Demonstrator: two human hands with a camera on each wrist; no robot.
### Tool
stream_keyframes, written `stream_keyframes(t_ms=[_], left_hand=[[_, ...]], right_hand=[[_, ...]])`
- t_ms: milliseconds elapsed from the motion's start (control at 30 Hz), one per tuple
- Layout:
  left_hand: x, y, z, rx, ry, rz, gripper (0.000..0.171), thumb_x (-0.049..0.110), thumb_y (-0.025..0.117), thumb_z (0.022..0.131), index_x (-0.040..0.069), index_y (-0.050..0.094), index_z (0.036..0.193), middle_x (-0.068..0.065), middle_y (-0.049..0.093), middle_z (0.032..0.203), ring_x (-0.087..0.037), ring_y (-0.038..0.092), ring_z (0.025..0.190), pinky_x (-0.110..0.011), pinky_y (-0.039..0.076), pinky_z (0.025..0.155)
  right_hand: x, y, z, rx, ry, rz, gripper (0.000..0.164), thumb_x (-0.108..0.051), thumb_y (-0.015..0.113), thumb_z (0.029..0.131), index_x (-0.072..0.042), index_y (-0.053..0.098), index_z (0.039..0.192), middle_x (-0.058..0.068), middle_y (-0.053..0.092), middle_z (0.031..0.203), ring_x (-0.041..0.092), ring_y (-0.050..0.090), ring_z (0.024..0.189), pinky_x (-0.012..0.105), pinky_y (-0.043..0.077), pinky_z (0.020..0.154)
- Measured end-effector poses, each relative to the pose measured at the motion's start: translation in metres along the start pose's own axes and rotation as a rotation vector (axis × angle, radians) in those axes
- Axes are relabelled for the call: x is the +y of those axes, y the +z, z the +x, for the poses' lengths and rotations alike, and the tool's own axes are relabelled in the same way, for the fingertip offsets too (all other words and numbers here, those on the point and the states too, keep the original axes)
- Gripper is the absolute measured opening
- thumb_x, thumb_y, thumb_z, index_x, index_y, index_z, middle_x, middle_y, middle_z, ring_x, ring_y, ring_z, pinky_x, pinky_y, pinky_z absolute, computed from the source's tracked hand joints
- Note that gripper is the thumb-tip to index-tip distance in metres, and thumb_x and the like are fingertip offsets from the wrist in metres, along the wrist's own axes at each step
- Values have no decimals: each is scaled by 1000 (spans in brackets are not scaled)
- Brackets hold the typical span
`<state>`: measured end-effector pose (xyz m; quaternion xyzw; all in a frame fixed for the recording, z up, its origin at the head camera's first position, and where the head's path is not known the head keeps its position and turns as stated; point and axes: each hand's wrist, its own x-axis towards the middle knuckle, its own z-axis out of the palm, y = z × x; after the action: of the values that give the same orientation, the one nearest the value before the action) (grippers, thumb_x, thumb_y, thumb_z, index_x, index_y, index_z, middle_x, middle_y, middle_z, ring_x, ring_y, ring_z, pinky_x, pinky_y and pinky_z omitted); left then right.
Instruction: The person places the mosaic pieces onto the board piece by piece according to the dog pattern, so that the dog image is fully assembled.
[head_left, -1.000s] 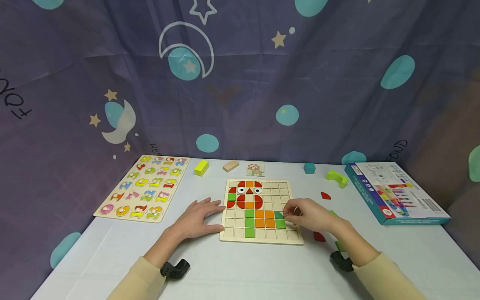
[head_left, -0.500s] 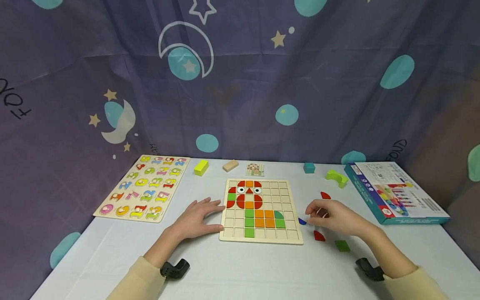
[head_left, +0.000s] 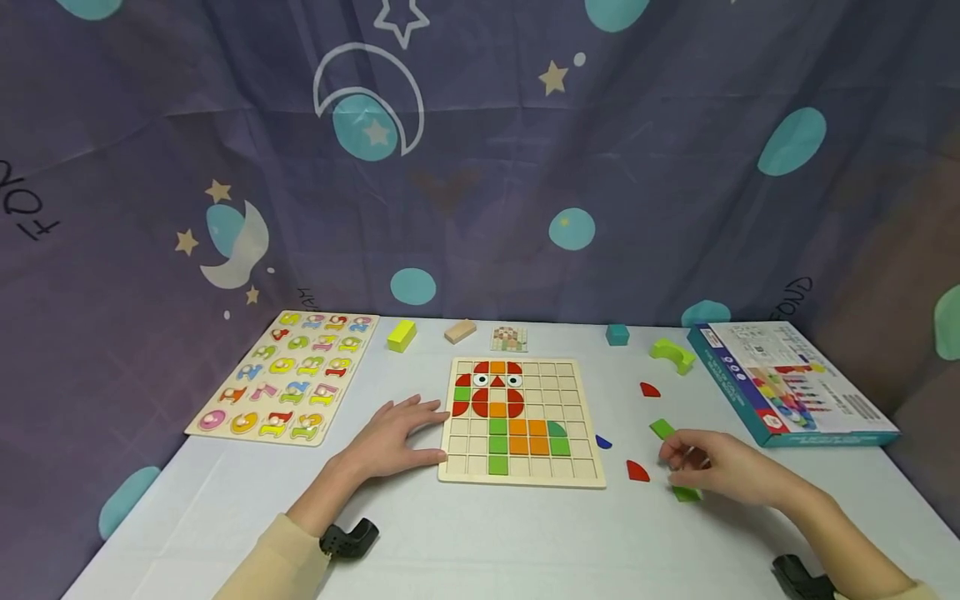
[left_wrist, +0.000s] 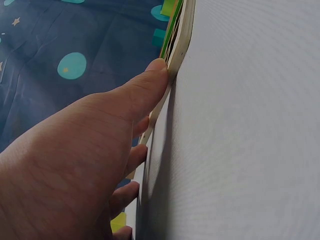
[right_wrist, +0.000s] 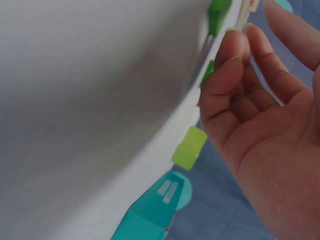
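A square wooden grid board (head_left: 585, 392) bears red, orange, green and white-eyed tiles (head_left: 537, 428). My left hand (head_left: 397, 437) lies at its left side, fingers spread and fairly straight; in the left wrist view the thumb (left_wrist: 145, 90) touches the board's edge (left_wrist: 182, 37). Right of the board, my right hand (head_left: 723, 467) hovers by two green tiles, one beyond the fingertips (head_left: 662, 428) and one partly hidden under the hand (head_left: 686, 495). Its fingers are loosely bent and the thumb stands apart, with nothing seen between them. A red quarter-circle tile (head_left: 637, 472) and a blue half-circle tile (head_left: 603, 442) lie nearby.
A number puzzle board (head_left: 330, 417) lies at the left. Along the back are a yellow block (head_left: 401, 336), a wooden block (head_left: 460, 332), a pattern card (head_left: 509, 338), a teal block (head_left: 617, 335) and a green arch (head_left: 672, 356). A box (head_left: 795, 383) lies at the right.
My right hand has moved from the board's right part out to the green tiles at the right, uncovering the blue half-circle and a red quarter-circle. The left hand stays put.
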<state>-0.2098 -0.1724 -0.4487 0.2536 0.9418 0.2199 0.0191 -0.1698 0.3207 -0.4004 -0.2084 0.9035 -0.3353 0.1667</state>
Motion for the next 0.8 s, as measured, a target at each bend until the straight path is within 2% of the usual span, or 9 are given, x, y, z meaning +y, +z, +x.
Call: stream_keyframes(t_ms=[300, 800], left_hand=[[0, 0, -1, -2, -7, -7, 67, 62, 70, 86, 23, 62, 141, -1, 49, 152, -31, 31, 147, -61, 17, 117], [-1, 0, 0, 1, 4, -6, 67, 62, 70, 86, 24, 62, 140, -1, 49, 152, -32, 31, 147, -62, 17, 117]], right_hand=[[15, 1, -10, -21, 3, 7, 28, -17, 81, 87, -6, 65, 107, 2, 56, 91, 10, 51, 79, 22, 47, 67], [6, 2, -6, -72, 20, -9, 19, -19, 79, 88, -12, 63, 96, 0, 56, 86, 12, 52, 80, 24, 45, 68]])
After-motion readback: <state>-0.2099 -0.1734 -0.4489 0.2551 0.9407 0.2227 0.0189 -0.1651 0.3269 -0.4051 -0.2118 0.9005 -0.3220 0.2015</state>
